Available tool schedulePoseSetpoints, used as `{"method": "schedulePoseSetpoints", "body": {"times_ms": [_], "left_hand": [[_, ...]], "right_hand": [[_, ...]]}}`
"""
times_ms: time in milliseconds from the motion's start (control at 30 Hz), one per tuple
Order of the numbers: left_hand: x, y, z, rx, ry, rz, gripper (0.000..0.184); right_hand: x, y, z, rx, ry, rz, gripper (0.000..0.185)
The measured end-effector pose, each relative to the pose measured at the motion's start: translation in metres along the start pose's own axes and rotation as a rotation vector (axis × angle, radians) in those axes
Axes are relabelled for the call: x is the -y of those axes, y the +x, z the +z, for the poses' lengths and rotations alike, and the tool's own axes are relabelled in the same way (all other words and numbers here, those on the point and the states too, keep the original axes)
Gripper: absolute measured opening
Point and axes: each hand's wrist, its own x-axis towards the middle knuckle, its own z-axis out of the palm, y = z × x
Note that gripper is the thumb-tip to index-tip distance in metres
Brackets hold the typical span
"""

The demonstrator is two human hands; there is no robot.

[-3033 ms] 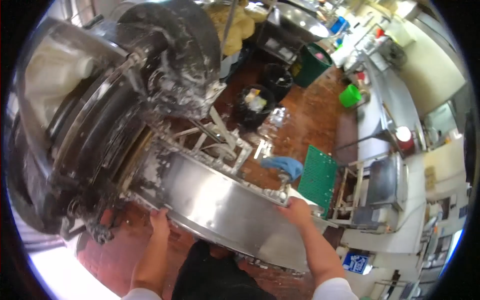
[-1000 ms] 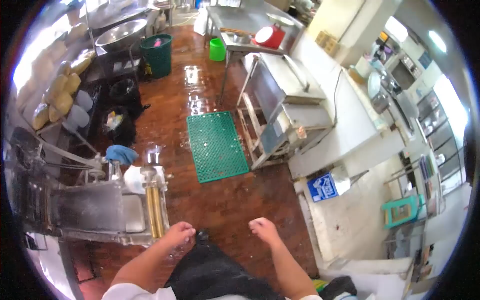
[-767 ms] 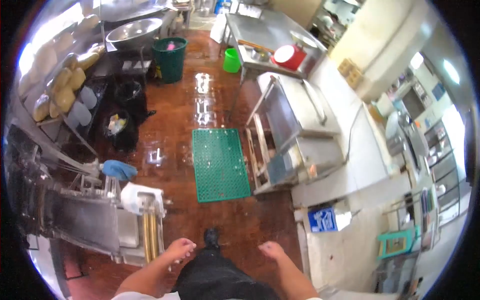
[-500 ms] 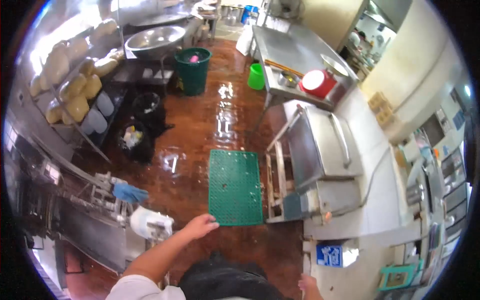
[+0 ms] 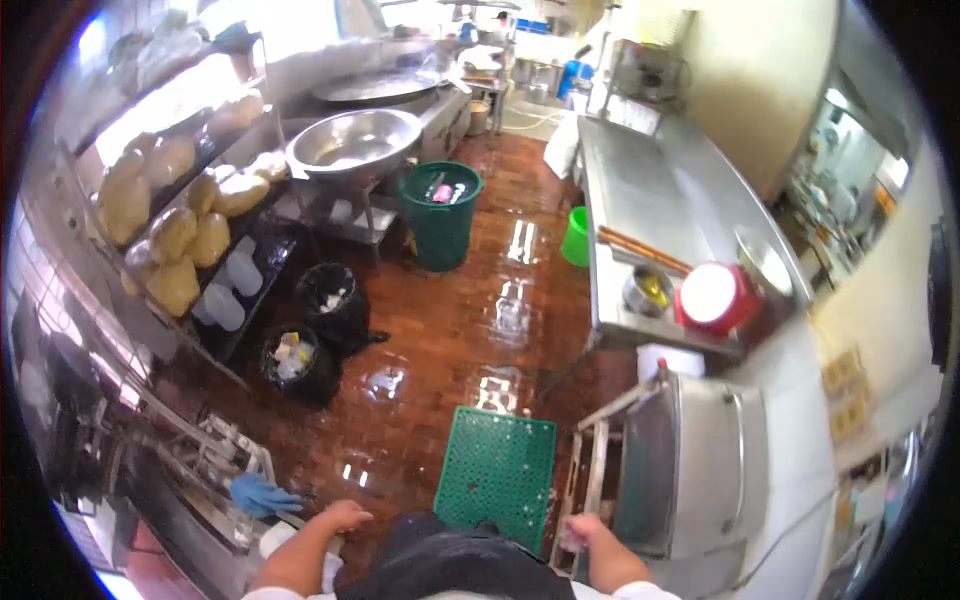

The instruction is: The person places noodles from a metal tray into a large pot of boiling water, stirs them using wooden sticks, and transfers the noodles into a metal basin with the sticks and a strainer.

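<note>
My left hand (image 5: pixel 347 517) is held out over the wet floor at the lower left, its fingers loosely bent and nothing seen in them. Nearest to it is a blue glove (image 5: pixel 263 495) draped on a metal frame. At the lower right, my right hand (image 5: pixel 586 534) hangs beside a green perforated floor mat (image 5: pixel 497 465), fingers relaxed and apparently holding nothing. A boxy stainless steel appliance (image 5: pixel 705 455) with a long handle stands to the right of that hand.
Wet brown floor tiles (image 5: pixel 420 390) run ahead. Black-lined bins (image 5: pixel 335 305) and a dark green water barrel (image 5: pixel 440 220) stand left, beneath a large steel basin (image 5: pixel 355 140). A steel table (image 5: pixel 640 165) on the right bears a red-and-white container (image 5: pixel 712 298) and a metal pot (image 5: pixel 648 290).
I have moved forward and my view has tilted up. The mat now lies partly under my body. My left hand has drawn in lower; my right hand shows more fully.
</note>
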Motion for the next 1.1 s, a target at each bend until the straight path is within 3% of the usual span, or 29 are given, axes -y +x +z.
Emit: {"method": "schedulePoseSetpoints", "body": {"times_ms": [33, 100, 133, 233, 300, 367, 400, 433, 500, 533, 567, 633, 700, 767, 867, 900, 1000, 1033, 1100], "left_hand": [[0.010, 0.001, -0.006, -0.091, -0.339, -0.032, 0.041], [0.033, 0.016, -0.025, -0.208, -0.951, -0.143, 0.030], [0.040, 0.031, -0.034, -0.227, -1.221, -0.222, 0.025], [0.038, 0.059, -0.047, -0.320, -1.301, -0.419, 0.025], [0.016, 0.098, -0.071, -0.259, -0.995, -0.443, 0.030], [-0.003, 0.162, -0.113, -0.059, -0.613, -0.332, 0.032], [-0.061, 0.143, -0.162, -0.218, -0.422, -0.130, 0.033], [-0.083, 0.164, -0.191, -0.148, -0.675, -0.119, 0.035], [-0.127, 0.214, -0.262, -0.169, -0.483, -0.031, 0.033], [-0.151, 0.227, -0.298, -0.339, -0.499, 0.241, 0.032], [-0.193, 0.211, -0.348, -0.355, -0.468, 0.255, 0.030], [-0.219, 0.254, -0.413, -0.407, -0.669, 0.280, 0.026], [-0.242, 0.260, -0.467, -0.497, -0.857, 0.314, 0.023], [-0.250, 0.274, -0.495, -0.619, -1.151, 0.220, 0.025], [-0.228, 0.310, -0.495, -0.448, -1.442, 0.024, 0.011], [-0.233, 0.312, -0.485, -0.450, -1.419, -0.167, 0.012], [-0.261, 0.309, -0.452, -0.349, -1.397, -0.279, 0.015], [-0.266, 0.312, -0.437, -0.296, -1.493, -0.278, 0.015], [-0.300, 0.301, -0.429, -0.220, -1.498, -0.351, 0.030]], "right_hand": [[0.045, 0.020, -0.028, -0.010, -0.227, -0.106, 0.032], [0.162, 0.028, -0.069, -0.101, -0.378, -0.282, 0.033], [0.220, 0.021, -0.082, -0.114, -0.232, -0.322, 0.031], [0.360, 0.023, -0.107, -0.078, 0.037, -0.402, 0.031], [0.429, 0.023, -0.106, -0.057, 0.128, -0.403, 0.034], [0.468, 0.027, -0.093, -0.014, 0.133, -0.374, 0.033], [0.481, 0.031, -0.087, 0.048, 0.032, -0.368, 0.031], [0.490, 0.036, -0.083, 0.114, -0.060, -0.362, 0.030], [0.505, 0.043, -0.085, 0.064, -0.258, -0.392, 0.027], [0.502, 0.066, -0.090, 0.128, -0.069, -0.319, 0.027], [0.498, 0.099, -0.101, 0.184, 0.109, -0.247, 0.027], [0.531, 0.059, -0.127, 0.055, 0.192, -0.125, 0.029], [0.530, 0.108, -0.162, 0.077, 0.269, 0.020, 0.039], [0.561, 0.142, -0.193, -0.036, 0.343, 0.028, 0.040], [0.649, 0.189, -0.234, 0.077, 0.549, -0.068, 0.028], [0.689, 0.193, -0.241, 0.117, 0.592, -0.081, 0.026], [0.806, 0.228, -0.254, 0.203, 0.382, -0.159, 0.026], [0.854, 0.217, -0.248, 0.116, 0.264, -0.187, 0.025], [0.933, 0.229, -0.241, 0.182, 0.126, -0.219, 0.024]]}}
